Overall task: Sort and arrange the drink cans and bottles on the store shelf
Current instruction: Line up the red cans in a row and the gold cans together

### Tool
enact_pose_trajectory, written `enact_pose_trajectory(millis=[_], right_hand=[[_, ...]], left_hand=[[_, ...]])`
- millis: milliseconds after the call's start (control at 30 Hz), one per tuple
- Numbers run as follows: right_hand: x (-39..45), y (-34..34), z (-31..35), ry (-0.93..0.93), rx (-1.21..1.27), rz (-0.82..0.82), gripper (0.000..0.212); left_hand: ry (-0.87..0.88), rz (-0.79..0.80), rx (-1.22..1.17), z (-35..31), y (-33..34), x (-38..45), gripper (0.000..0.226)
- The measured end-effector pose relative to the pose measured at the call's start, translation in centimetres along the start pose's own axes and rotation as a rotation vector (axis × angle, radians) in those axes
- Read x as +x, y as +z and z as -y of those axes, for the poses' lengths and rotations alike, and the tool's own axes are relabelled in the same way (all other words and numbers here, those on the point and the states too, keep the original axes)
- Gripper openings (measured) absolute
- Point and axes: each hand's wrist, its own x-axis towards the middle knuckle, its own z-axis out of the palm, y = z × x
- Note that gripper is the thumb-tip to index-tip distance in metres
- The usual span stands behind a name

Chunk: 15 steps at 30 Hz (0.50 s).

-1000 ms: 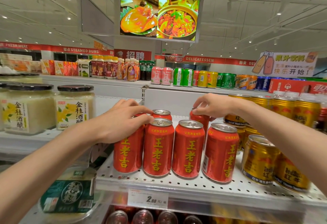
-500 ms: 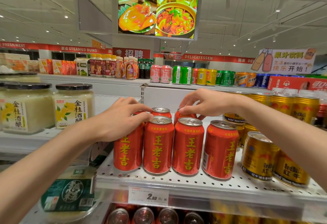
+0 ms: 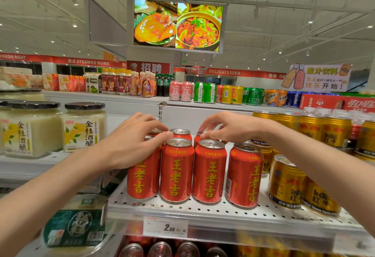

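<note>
Red cans [image 3: 177,170] stand upright; both hands [image 3: 129,143] touch tops.

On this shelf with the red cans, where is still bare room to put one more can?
Bare shelf runs as a strip before the front row of red cans. A narrow gap lies between the rightmost red can and the gold cans. Behind the front row it is crowded: both hands reach there.

Supermarket: price-tagged shelf [image 3: 203,210], "DELICATESSEN" sign [image 3: 224,72]
</note>
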Motion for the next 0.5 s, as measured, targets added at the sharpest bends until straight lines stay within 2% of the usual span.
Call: enact_pose_trajectory(millis=[100, 233, 367, 433, 500], right_hand=[[-0.3, -0.1, 0.1, -0.010, -0.013, 0.017, 0.035], [-1.1, -0.7, 1.0, -0.005, -0.070, 0.031, 0.037], [-3.1, -1.6, 2.3, -0.066, -0.142, -0.159, 0.038], [-4.5, -1.4, 3.2, -0.083, -0.196, -0.196, 0.047], [-5.9, -0.8, 4.1, -0.077, -0.236, -0.131, 0.059]], left_hand=[[0.044, -0.016, -0.046, -0.8, -0.7, -0.7, 0.063], [0.032, 0.079, -0.059, -1.7, -1.4, -1.0, 0.063], [0.081, 0.117, -0.024, -2.2, -1.7, -1.2, 0.067], [0.111, 0.119, 0.003, -2.4, -1.5, -1.1, 0.071], [0.125, 0.132, 0.027, -2.5, -1.2, -1.1, 0.074]])
